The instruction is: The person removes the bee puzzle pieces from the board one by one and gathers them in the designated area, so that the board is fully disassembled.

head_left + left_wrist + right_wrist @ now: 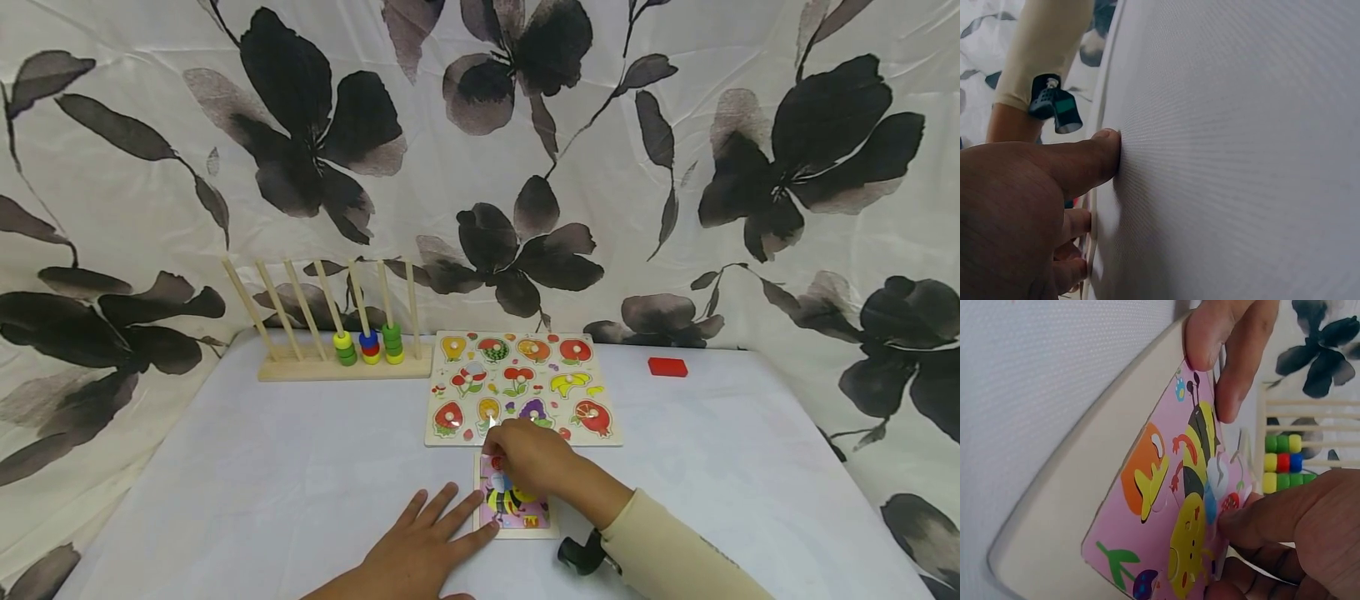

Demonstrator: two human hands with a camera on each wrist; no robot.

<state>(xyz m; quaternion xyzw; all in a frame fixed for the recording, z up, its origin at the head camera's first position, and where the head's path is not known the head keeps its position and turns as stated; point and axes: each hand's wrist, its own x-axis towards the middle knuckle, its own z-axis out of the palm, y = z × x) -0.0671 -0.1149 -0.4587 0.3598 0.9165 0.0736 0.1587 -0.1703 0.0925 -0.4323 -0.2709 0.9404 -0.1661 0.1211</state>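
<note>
A small bee jigsaw puzzle [501, 510], pink with a pale wooden border, lies on the white-covered table. My left hand [420, 542] is spread flat, its fingertips touching the puzzle's left side. In the left wrist view, the thumb of that hand [1010, 200] rests on the cloth. My right hand [532, 458] reaches over the puzzle's top part. Up close, the right thumb [1254, 522] lies on the picture by a red flower, the other fingers curled near the edge. The hand hides the puzzle's upper right in the head view.
Directly behind the puzzle lies a fruit peg board [517, 392]. A wooden peg rack [292, 367] with coloured rings stands back left. A red block [667, 367] lies back right. Floral cloth [637, 208] hangs behind the table. A black wrist camera [581, 554] sits at the right sleeve.
</note>
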